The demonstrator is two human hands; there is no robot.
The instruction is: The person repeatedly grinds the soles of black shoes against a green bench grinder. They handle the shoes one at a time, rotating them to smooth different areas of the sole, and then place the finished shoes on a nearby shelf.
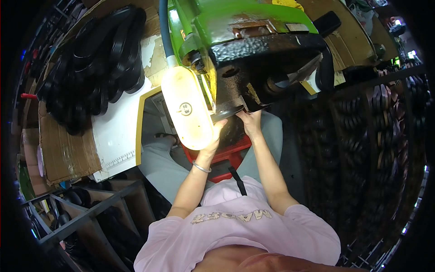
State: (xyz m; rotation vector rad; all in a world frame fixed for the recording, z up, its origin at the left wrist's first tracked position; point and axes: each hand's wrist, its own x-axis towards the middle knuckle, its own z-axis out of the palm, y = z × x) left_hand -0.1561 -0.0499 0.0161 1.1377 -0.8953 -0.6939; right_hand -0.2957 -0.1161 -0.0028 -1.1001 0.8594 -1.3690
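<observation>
Both my hands are under the dark head of a green machine (253, 22). Between them shows the edge of a dark, flat piece (228, 112), possibly a shoe sole; the machine hides most of it. My left hand (218, 130) is at its left end, thumb along the edge, with the rest largely covered by a lit oval lamp (186, 106). My right hand (250, 119) has its fingers bent up at the right end, their tips tucked beneath the machine. Closed fingers seem to grip the piece from both sides.
Black shoe soles (102, 59) lie piled on cardboard (68, 149) on the white worktable (113, 131) at left. A red stool (226, 158) stands between my knees. Racks of dark soles (353, 149) line the right; a divided shelf (95, 213) is at lower left.
</observation>
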